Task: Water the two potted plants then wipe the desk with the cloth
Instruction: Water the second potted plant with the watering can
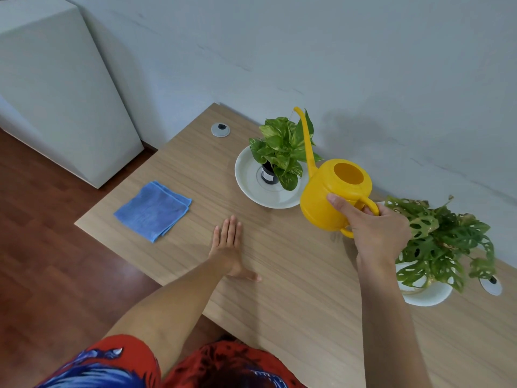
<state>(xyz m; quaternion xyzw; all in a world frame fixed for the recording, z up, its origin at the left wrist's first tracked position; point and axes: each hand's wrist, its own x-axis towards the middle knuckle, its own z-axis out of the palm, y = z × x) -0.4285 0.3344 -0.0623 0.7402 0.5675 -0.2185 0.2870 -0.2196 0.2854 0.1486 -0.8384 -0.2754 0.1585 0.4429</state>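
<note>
My right hand (375, 231) grips the yellow watering can (333, 197), spout over the pothos (282, 152); left hand (228, 247) lies flat on the desk (293, 275). Left of the pothos, the cloth (154, 210) waits folded; wiping remains.

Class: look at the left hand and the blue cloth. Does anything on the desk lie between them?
Nothing visible does. The left hand rests flat on the desk; the cloth lies to its left, with only bare wood between them.
</note>
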